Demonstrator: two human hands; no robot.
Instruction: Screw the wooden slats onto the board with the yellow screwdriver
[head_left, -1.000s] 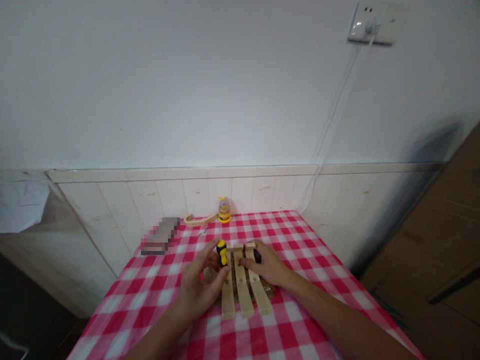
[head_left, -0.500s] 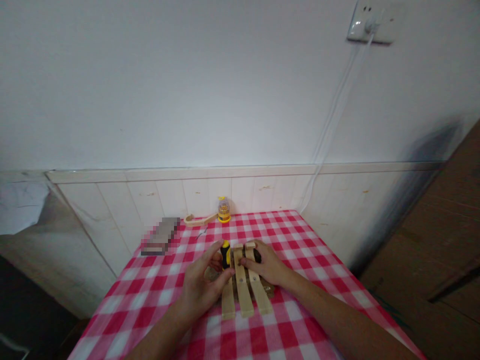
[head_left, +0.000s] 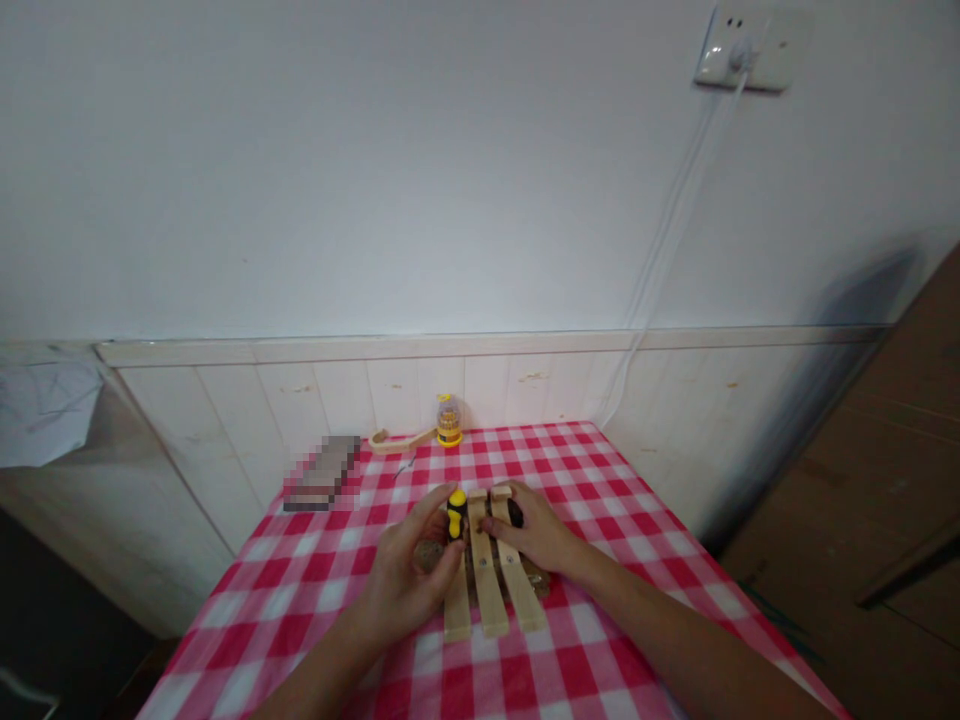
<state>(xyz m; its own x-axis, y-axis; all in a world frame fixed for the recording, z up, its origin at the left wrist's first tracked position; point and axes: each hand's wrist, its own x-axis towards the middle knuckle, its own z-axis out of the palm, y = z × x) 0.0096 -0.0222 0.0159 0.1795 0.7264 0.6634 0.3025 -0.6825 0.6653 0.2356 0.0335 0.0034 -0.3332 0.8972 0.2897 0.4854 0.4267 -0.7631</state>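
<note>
My left hand (head_left: pixel 409 560) is closed with thumb and fingers round a yellow-and-black screwdriver handle (head_left: pixel 456 513), which stands upright over the left one of three pale wooden slats. My right hand (head_left: pixel 532 530) grips the far part of the wooden piece (head_left: pixel 489 590), its thumb on the slats and its other fingers round the far right side. Small screw heads show on the middle and right slats. Beneath the slats lies a brownish base, mostly covered. The screwdriver's tip is hidden.
A clear-topped yellow bit container (head_left: pixel 448 422) stands at the table's back edge, beside a curved wooden piece (head_left: pixel 401 442). A small thin metal item (head_left: pixel 405 467) lies in front of them. A blurred-out flat object (head_left: pixel 322 475) sits back left on the checked tablecloth (head_left: pixel 600 480).
The screwdriver handle has turned in my left fingers, showing more yellow, and has shifted slightly right. My right hand stays on the wooden piece.
</note>
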